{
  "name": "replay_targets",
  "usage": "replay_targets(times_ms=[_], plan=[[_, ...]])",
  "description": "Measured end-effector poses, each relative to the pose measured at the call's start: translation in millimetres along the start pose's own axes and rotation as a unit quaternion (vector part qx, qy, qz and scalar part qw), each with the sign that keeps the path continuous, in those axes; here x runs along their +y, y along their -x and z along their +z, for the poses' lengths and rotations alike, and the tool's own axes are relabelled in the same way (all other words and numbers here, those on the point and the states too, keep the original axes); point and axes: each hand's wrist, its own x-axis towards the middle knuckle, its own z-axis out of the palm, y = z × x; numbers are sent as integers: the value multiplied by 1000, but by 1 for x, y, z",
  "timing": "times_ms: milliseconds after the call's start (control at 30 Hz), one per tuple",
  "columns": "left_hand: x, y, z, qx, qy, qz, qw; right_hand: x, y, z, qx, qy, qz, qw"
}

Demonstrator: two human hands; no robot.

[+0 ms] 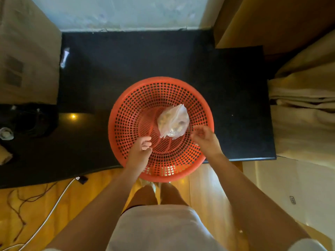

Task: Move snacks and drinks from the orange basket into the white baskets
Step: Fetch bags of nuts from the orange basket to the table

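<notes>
- A black stone-like countertop (145,57) runs across the room above a yellow wooden floor (54,205).
- One round orange perforated plastic basket (126,105) sits at the counter's near edge, overhanging it.
- Inside lies one clear plastic bag of pale snacks (173,121), right of centre, its long axis running from near-left to far-right.
- The left hand (140,151), fingers loosely curled, holds nothing over the near wall.
- The right hand (204,139) hovers just beside the bag; its grip I cannot tell.
</notes>
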Motion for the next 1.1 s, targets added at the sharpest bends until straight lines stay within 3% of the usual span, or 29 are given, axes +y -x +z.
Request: replay_targets(times_ms=[167,300,367,467,700,900,967,1100], plan=[[-8,-64,21,42,-144,100,984,5,-46,18,-39,117,-68,990],[-10,-98,32,42,-236,234,942,11,-65,27,-63,141,-122,981],[-11,-109,35,39,-245,297,922,13,-70,30,-80,128,-130,980],[-10,-121,39,2,-211,336,918,17,-75,35,-91,123,-136,979],[-7,-126,38,-64,-120,284,949,22,-85,39,-68,164,-130,976],[24,-99,25,-44,-89,235,967,18,-67,40,-79,193,-98,973],[24,-85,15,-41,-73,213,973,16,-49,38,-80,166,-93,979],[21,-57,-4,-62,109,129,984,10,-4,27,-82,23,-68,994]])
